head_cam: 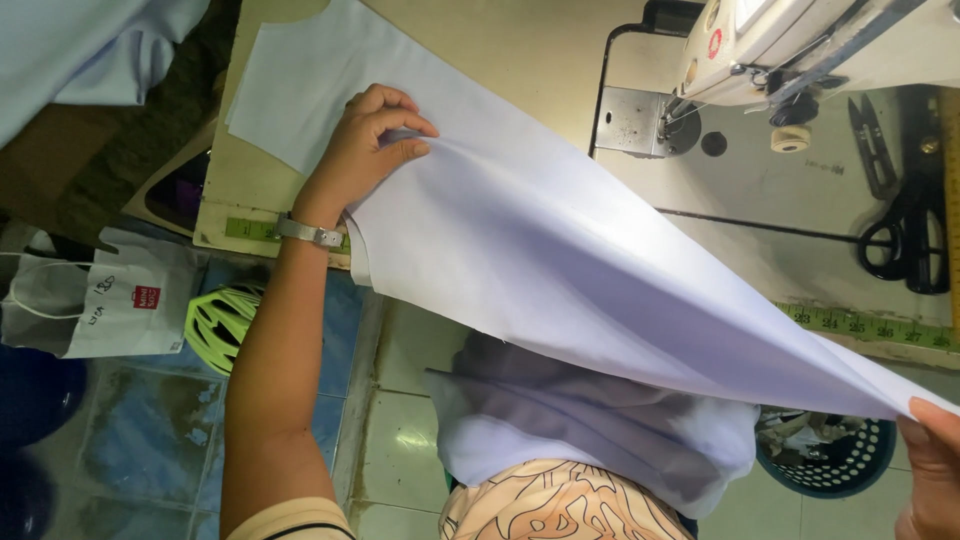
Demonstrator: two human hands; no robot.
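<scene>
Head view: left hand (372, 140) pinching edge of white fabric (560, 270), grip clenched on cloth over desk (520, 45); right hand (935, 455) gripping far corner at lower right, partly cut off. Fabric stretching taut between both hands, upper part lying on desk, lower part hanging over lap. Sewing machine (790, 45) sitting near top right, black scissors (905, 235) lying beside it

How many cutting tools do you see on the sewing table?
2: large black scissors at the table's right edge, and small black thread snips just above them, beside the sewing machine. The white fabric may hide others.
</scene>
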